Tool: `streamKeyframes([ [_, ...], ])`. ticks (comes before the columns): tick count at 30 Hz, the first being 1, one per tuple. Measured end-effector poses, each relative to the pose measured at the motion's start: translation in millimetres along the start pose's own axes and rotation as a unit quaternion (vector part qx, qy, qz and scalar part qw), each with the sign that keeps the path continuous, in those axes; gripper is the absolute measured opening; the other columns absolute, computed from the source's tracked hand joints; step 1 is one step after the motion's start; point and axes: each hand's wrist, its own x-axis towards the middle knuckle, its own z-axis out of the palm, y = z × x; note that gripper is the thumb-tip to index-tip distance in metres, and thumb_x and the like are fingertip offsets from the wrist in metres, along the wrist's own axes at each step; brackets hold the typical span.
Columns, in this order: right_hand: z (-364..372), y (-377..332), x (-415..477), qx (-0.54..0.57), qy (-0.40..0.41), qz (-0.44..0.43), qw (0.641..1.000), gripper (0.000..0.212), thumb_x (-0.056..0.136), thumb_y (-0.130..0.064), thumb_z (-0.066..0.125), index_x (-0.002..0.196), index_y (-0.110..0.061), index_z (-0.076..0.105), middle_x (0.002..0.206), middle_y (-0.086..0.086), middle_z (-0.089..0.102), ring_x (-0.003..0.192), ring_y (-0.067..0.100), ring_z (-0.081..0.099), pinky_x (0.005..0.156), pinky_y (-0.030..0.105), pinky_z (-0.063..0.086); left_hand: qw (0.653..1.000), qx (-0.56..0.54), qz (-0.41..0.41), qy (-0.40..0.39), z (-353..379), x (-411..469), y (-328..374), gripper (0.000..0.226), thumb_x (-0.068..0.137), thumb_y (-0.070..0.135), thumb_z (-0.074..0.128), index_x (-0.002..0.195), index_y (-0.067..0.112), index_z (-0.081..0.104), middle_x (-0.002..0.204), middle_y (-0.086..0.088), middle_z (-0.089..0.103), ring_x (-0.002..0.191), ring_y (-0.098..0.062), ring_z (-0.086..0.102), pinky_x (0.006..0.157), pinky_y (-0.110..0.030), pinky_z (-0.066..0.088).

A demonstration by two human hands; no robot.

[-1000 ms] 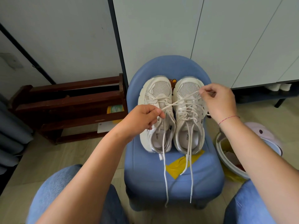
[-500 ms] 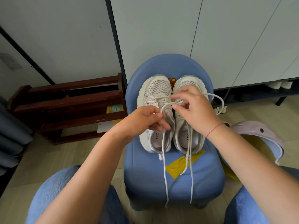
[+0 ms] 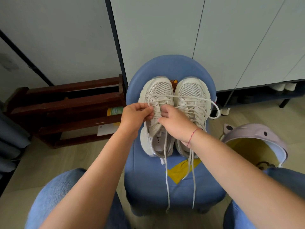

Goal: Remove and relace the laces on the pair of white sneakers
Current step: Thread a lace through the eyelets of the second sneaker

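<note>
On the chair (image 3: pixel 148 179), over the L shoe (image 3: pixel 162 90), L hand (image 3: pixel 135 116) & R hand (image 3: pixel 176 124) each pinch the lace (image 3: pixel 189 96) w/ curled fingers (image 3: pixel 148 111); the slack loop draped across the R shoe (image 3: pixel 191 91) could snag or knot if it's yanked thru too fast.

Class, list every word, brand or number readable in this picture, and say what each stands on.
"CECE": on the grey insole of the left white mesh sneaker.
Label of the yellow-green tin on the brown wooden rack: too blurred to read.
</note>
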Motion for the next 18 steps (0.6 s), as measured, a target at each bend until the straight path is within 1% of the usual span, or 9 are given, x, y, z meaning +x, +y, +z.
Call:
streamKeyframes([
  [2, -3.5, -2.4, -0.2, 0.129, 0.009, 0.036, 0.991, 0.022, 0.092, 0.004, 0.044, 0.107, 0.0, 0.059, 0.107, 0.019, 0.063, 0.104, 0.032, 0.059, 0.09, 0.039, 0.05, 1.0, 0.009, 0.011, 0.016, -1.7, 1.4, -1.3, 0.01, 0.09, 0.001, 0.069, 0.082, 0.007, 0.068, 0.067, -0.004, 0.066, 0.058, -0.009, 0.061, 0.061, -0.015, 0.055],
  [3, -6.4, -2.7, 0.4, 0.213, -0.002, 0.053, 0.976, 0.022, 0.092, 0.009, 0.042, 0.098, -0.002, 0.06, 0.099, 0.015, 0.064, 0.098, 0.028, 0.06, 0.082, 0.032, 0.051, 0.999, 0.02, 0.02, 0.023, -2.7, 2.1, -1.2, 0.008, 0.089, 0.002, 0.069, 0.082, 0.007, 0.069, 0.067, -0.004, 0.067, 0.057, -0.007, 0.062, 0.06, -0.014, 0.054],
  [4, -9.5, -1.7, 1.5, 0.289, -0.019, 0.068, 0.955, 0.026, 0.093, 0.011, 0.039, 0.095, -0.004, 0.06, 0.095, 0.013, 0.063, 0.095, 0.024, 0.06, 0.077, 0.027, 0.051, 0.999, 0.032, 0.029, 0.029, -3.6, 2.5, -1.1, 0.008, 0.089, 0.003, 0.07, 0.083, 0.007, 0.069, 0.067, -0.003, 0.067, 0.055, -0.005, 0.062, 0.06, -0.014, 0.054],
  [6, -14.0, 3.5, 4.7, 0.373, -0.04, 0.085, 0.923, 0.028, 0.094, 0.012, 0.037, 0.111, 0.002, 0.057, 0.101, 0.014, 0.061, 0.093, 0.021, 0.061, 0.074, 0.024, 0.053, 0.997, 0.047, 0.045, 0.039, -3.5, 2.1, -1.6, 0.008, 0.09, 0.004, 0.07, 0.083, 0.008, 0.069, 0.068, -0.003, 0.067, 0.054, -0.004, 0.061, 0.06, -0.014, 0.054],
  [8, -15.1, 8.0, 7.3, 0.389, -0.053, 0.085, 0.916, 0.032, 0.095, 0.011, 0.036, 0.122, 0.006, 0.052, 0.106, 0.016, 0.061, 0.089, 0.018, 0.063, 0.072, 0.022, 0.055, 0.996, 0.057, 0.056, 0.047, -2.0, 1.5, -2.9, 0.007, 0.089, 0.006, 0.072, 0.083, 0.01, 0.07, 0.068, -0.002, 0.067, 0.054, -0.003, 0.06, 0.06, -0.013, 0.052],
  [10, -14.7, 11.2, 9.5, 0.382, -0.063, 0.078, 0.919, 0.033, 0.095, 0.01, 0.036, 0.123, 0.005, 0.053, 0.103, 0.013, 0.064, 0.086, 0.015, 0.064, 0.071, 0.021, 0.055, 0.994, 0.073, 0.059, 0.058, -1.1, 2.0, -3.2, 0.003, 0.087, 0.008, 0.074, 0.085, 0.008, 0.071, 0.07, 0.0, 0.067, 0.054, 0.001, 0.06, 0.058, -0.01, 0.05],
  [13, -12.0, 12.7, 11.1, 0.362, -0.085, 0.054, 0.927, 0.035, 0.095, 0.011, 0.035, 0.12, -0.001, 0.056, 0.093, 0.006, 0.066, 0.081, 0.011, 0.065, 0.071, 0.019, 0.054, 0.991, 0.093, 0.062, 0.072, -2.8, 3.3, -4.0, 0.01, 0.085, 0.011, 0.077, 0.093, 0.005, 0.073, 0.076, -0.001, 0.069, 0.06, 0.0, 0.062, 0.059, -0.01, 0.05],
  [15, -8.5, 13.1, 11.8, 0.348, -0.095, 0.039, 0.932, 0.037, 0.094, 0.012, 0.032, 0.113, -0.008, 0.058, 0.089, 0.004, 0.066, 0.074, 0.006, 0.066, 0.068, 0.016, 0.054, 0.989, 0.111, 0.066, 0.068, -1.9, 2.1, -5.0, 0.01, 0.085, 0.012, 0.078, 0.091, 0.007, 0.073, 0.078, -0.003, 0.07, 0.068, -0.007, 0.064, 0.065, -0.014, 0.054],
  [18, -5.0, 13.3, 12.7, 0.333, -0.094, 0.027, 0.938, 0.04, 0.093, 0.015, 0.031, 0.111, -0.009, 0.058, 0.085, 0.004, 0.065, 0.065, 0.001, 0.066, 0.062, 0.015, 0.052, 0.987, 0.134, 0.073, 0.055, -1.5, 0.4, -6.4, 0.007, 0.084, 0.014, 0.078, 0.084, 0.013, 0.072, 0.077, -0.002, 0.07, 0.07, -0.011, 0.064, 0.069, -0.023, 0.055],
])
